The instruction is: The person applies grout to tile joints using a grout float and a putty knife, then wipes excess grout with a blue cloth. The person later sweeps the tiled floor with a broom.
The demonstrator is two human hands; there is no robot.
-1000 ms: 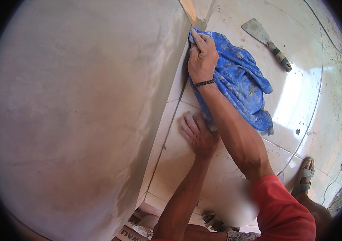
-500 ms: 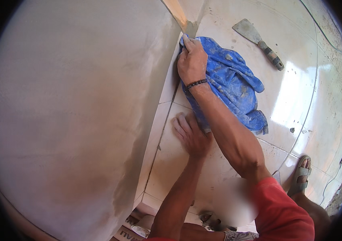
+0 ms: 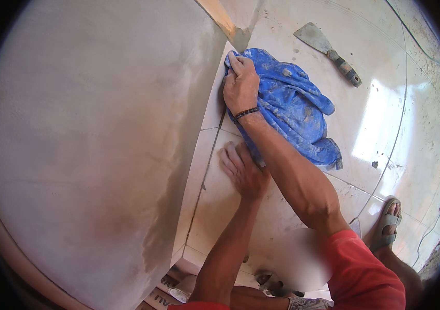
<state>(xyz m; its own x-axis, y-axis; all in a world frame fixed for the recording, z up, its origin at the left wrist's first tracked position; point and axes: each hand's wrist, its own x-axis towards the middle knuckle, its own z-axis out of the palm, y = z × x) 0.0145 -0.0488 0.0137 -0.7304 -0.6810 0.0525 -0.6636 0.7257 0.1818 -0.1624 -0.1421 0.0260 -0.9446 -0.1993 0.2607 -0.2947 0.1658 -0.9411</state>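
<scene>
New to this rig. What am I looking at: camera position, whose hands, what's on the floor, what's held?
No machine here: these are a person's two bare hands. The view comes from a wide fisheye camera worn on their head, looking down, so straight edges bend near the rim.

The pale tiled floor meets a grey wall-like surface on the left. On the tiles lie a stained blue cloth and, beyond it, a scraper. The right hand has its fingers on the cloth's corner; gripping or just pressing, I can't tell. The left hand rests on the tiles, fingers spread, holding nothing visible.
</scene>
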